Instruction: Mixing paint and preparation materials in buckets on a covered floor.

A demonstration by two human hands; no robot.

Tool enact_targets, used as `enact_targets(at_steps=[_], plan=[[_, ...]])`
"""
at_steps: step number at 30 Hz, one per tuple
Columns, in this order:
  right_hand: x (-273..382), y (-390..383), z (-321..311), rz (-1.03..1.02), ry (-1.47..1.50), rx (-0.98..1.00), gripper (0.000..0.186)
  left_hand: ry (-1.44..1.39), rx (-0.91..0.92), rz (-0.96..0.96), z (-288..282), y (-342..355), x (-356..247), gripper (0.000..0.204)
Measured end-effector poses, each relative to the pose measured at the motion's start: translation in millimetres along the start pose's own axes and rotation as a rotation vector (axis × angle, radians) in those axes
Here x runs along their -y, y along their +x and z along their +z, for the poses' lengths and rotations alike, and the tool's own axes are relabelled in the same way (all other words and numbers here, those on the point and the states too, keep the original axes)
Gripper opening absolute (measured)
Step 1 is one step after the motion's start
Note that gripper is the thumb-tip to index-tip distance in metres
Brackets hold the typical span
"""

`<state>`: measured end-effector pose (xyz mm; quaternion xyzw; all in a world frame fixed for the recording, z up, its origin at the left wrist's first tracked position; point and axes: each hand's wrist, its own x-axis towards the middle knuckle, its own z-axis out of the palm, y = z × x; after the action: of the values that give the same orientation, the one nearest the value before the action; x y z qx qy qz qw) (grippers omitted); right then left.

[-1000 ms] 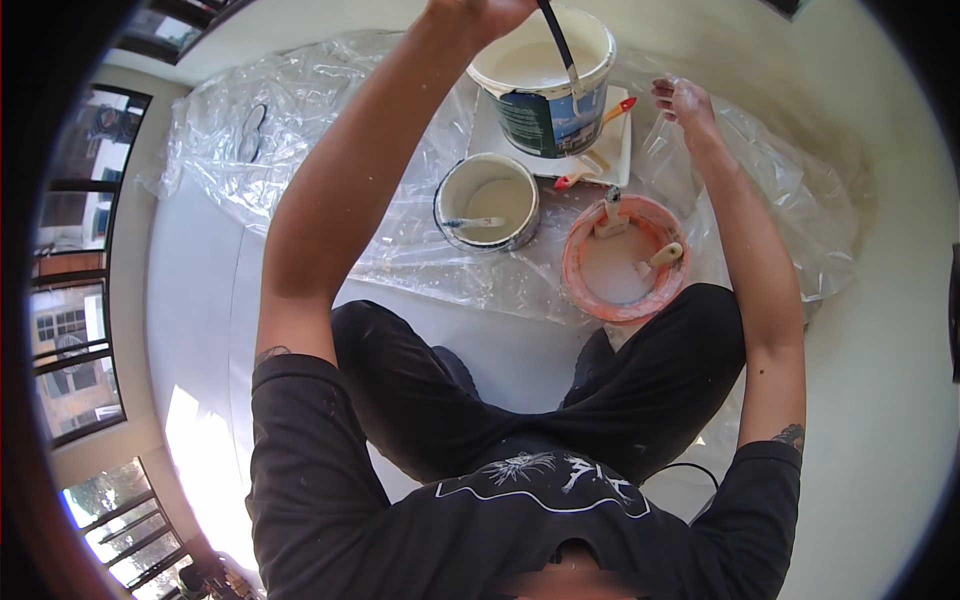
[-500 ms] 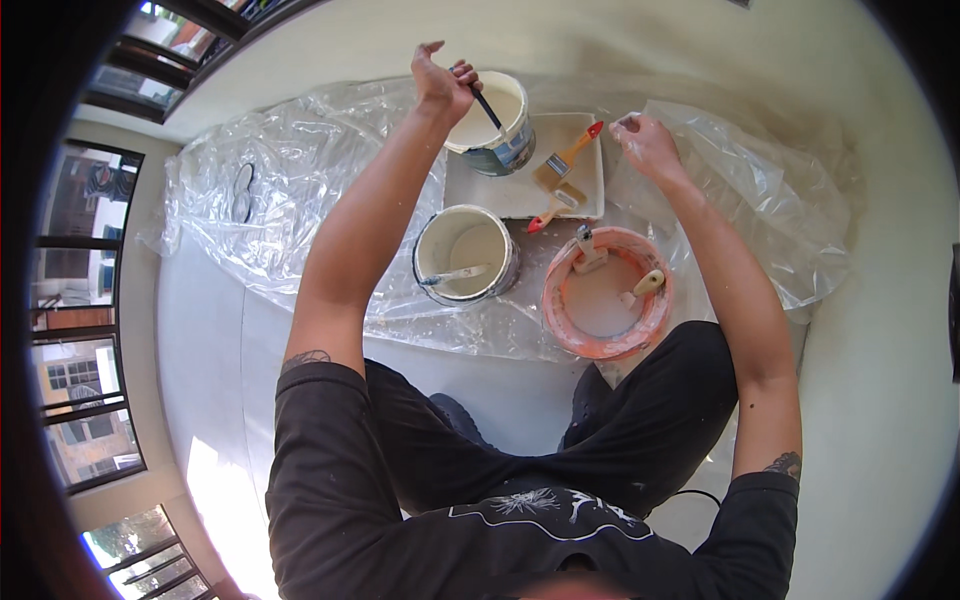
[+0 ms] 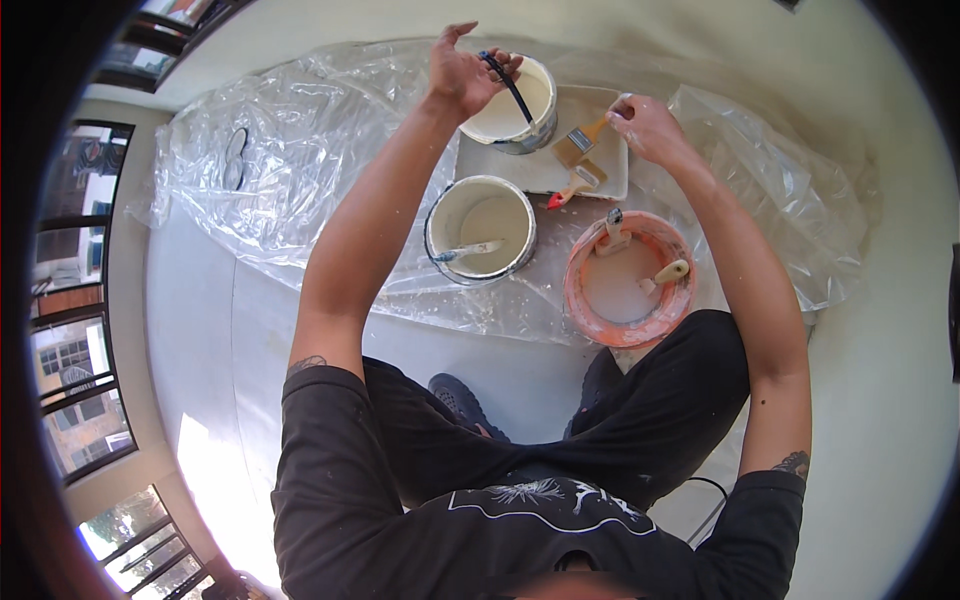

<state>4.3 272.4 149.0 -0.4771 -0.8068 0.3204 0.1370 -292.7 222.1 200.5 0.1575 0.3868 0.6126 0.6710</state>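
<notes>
My left hand [image 3: 468,78], at the far bucket, has its fingers curled round a slim black handle [image 3: 512,92] that slants down over the opening. Whether it belongs to the bucket or to a tool I cannot tell. This white bucket [image 3: 545,132] contains cream paint. To its right, my right hand [image 3: 645,125] pinches the handle end of a flat paintbrush [image 3: 582,138] with pale bristles, above a white tray [image 3: 612,185]. A second paintbrush [image 3: 580,184] with a red handle tip lies at the tray's near edge.
Nearer me stand a white bucket [image 3: 432,228] with a paint-smeared brush [image 3: 470,250] across it, and a reddish bucket [image 3: 572,310] holding two brushes in thin pale liquid. Crumpled clear plastic sheeting [image 3: 330,130] lies beneath. A wall [image 3: 860,130] rises at right, windows [image 3: 85,300] at left.
My right hand has closed on the upper paintbrush's handle end, which was just apart from it. My left hand keeps the black handle. The whole view has shifted slightly.
</notes>
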Motion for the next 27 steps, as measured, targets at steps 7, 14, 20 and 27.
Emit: enact_targets(at_steps=[7, 14, 20, 27], plan=[[19.1, -1.1, 20.2, -0.004, -0.078, 0.141, 0.031, -0.043, -0.088, -0.007, 1.6, 6.0, 10.9, 0.055], [26.1, -5.2, 22.0, -0.220, -0.109, 0.153, 0.024, 0.048, 0.022, 0.035, -26.7, 22.8, 24.3, 0.053], [55.4, -18.4, 49.5, -0.697, -0.290, 0.195, 0.019, 0.635, -0.058, 0.058, -75.8, -12.2, 11.6, 0.051], [100.1, 2.7, 103.6, -0.887, -0.542, 0.143, 0.033, 1.074, -0.369, -0.002, -198.0, -91.8, -54.8, 0.045]])
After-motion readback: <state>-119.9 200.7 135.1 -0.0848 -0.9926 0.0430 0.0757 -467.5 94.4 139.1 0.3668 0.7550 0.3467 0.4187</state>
